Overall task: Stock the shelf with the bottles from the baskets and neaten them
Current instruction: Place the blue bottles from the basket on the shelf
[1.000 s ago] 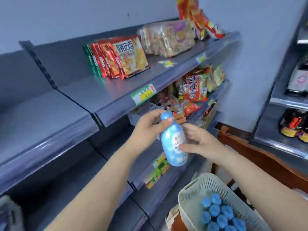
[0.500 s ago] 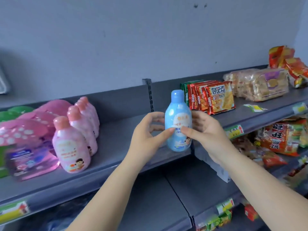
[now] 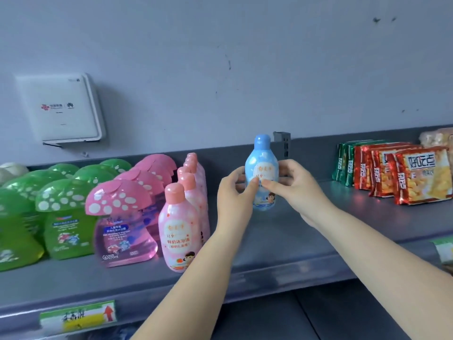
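Left hand point(image 3: 234, 190), right hand point(image 3: 291, 186) grip blue bottle point(image 3: 261, 165) | base hidden (label half covered)

Both bare forearms reached up and forward from the bottom edge of the view, converging toward the middle of the shelf. The left hand point(image 3: 235, 190) curled its fingers around the blue bottle point(image 3: 261, 165) from the left. The right hand point(image 3: 294, 185) gripped it from the right, the 2 thumbs nearly touching across the label.
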`<state>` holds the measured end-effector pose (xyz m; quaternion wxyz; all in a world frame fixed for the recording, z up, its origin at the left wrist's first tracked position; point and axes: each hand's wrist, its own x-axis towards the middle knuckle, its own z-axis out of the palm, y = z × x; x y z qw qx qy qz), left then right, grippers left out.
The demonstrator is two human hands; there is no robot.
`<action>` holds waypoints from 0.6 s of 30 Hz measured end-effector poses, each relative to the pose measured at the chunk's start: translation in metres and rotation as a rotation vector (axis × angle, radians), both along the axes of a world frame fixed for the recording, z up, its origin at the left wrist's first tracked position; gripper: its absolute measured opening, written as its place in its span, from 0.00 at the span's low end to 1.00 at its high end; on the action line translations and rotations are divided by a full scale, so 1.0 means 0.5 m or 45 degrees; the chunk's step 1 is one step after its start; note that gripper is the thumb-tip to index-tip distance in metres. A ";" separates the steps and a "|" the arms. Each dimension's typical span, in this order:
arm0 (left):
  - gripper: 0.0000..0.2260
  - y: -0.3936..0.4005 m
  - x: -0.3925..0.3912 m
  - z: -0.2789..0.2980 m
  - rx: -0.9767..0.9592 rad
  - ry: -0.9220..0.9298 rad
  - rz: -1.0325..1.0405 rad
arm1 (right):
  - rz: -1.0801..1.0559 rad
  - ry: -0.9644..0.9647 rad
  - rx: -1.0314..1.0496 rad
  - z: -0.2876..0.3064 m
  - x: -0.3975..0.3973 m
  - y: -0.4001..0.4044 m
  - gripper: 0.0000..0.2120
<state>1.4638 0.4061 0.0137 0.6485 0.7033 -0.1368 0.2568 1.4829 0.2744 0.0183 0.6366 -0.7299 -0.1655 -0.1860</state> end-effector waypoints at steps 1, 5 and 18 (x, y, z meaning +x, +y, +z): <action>0.08 -0.001 0.013 0.005 -0.019 0.008 0.033 | 0.001 0.006 -0.024 0.004 0.023 0.007 0.15; 0.09 -0.007 0.090 0.020 -0.081 0.128 0.191 | -0.027 0.008 -0.094 0.018 0.107 0.040 0.18; 0.14 -0.016 0.238 0.013 -0.491 0.376 0.488 | -0.018 0.078 -0.143 -0.009 0.305 0.119 0.18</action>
